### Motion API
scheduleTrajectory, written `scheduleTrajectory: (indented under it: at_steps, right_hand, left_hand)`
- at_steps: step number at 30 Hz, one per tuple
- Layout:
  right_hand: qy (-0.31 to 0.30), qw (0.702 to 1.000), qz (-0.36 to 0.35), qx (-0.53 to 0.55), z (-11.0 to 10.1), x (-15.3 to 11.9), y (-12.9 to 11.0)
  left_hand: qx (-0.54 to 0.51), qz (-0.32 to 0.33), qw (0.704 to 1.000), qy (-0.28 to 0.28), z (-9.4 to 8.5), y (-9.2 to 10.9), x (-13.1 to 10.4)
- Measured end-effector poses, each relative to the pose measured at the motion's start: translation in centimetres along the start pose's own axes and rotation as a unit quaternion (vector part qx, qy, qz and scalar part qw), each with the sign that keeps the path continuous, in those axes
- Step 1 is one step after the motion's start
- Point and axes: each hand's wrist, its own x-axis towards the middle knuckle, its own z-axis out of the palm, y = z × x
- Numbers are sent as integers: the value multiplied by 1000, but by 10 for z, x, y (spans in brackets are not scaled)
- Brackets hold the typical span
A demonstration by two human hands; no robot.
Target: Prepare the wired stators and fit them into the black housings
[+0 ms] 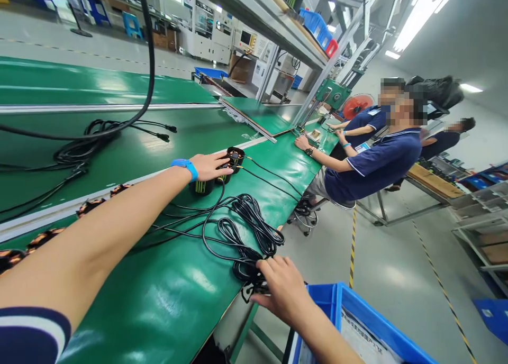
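Note:
On the green table stand black cylindrical parts (235,155) with copper-coloured insides. My left hand (210,167), with a blue band at its wrist, lies over them with its fingers stretched out. Thin black leads run from these parts across the table. Coiled black cables (257,224) lie bundled near the table's edge. At the end of the bundle my right hand (283,284) has its fingers curled round part of the black cable, over the table's edge.
A blue bin (337,300) with papers inside stands below the right edge. More black cables (85,142) and copper-wound parts (43,239) lie at the left. A metal shelf frame (262,15) rises ahead. People in dark blue shirts (381,155) sit farther along.

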Motion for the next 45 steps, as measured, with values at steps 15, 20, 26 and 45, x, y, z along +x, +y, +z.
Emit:
scheduleTrajectory:
  at_steps: [15,20,26,45]
  right_hand:
    - [-82,931,144,326,-77,23,91]
    - [84,967,242,5,-63,44,149]
    - [63,987,146,-36,-8,80,140]
    - [74,923,377,13,40,184,266]
  left_hand:
    - [-20,-6,1000,9,3,1,3]
    - [-39,-7,999,14,2,2,4]
    - [-75,27,997,-14,-5,-25,-20]
    - [-47,-48,997,41,-15,11,12]
